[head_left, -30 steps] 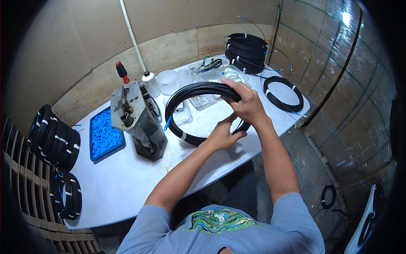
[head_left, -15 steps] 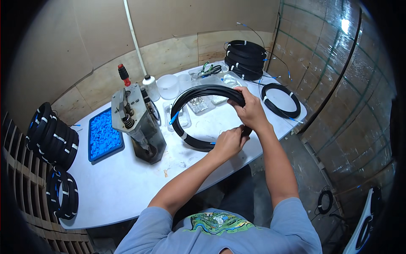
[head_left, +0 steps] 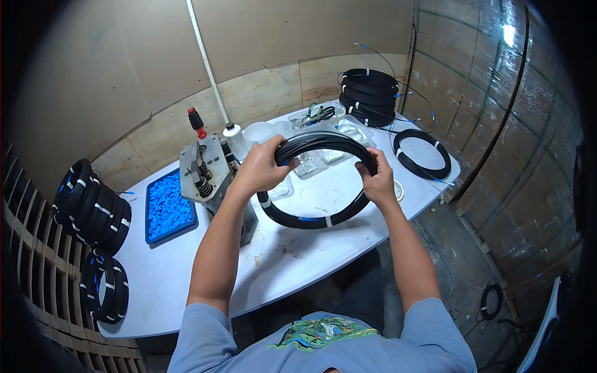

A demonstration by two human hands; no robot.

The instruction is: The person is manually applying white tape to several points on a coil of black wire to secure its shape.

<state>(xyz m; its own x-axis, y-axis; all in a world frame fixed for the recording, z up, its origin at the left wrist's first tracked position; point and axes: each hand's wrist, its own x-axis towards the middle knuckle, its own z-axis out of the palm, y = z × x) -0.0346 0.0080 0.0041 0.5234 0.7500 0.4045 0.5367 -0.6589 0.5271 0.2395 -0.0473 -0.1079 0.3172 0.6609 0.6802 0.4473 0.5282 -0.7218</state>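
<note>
I hold a black cable coil, bound with white ties, upright above the white table. My left hand grips the coil's upper left side. My right hand grips its right side. The coil hangs a little above the table top, tilted toward me. Just left of my left hand stands a grey metal press tool with a red-knobbed lever.
A blue tray of small blue parts lies at the left. Another black coil lies at the right edge, a stack of coils behind it. More coils hang on a wooden rack at the left. Clear plastic containers sit mid-table.
My left hand moved from the coil's lower right up to its upper left side. The right hand shifted to the right side, and the coil lifted and turned between them.
</note>
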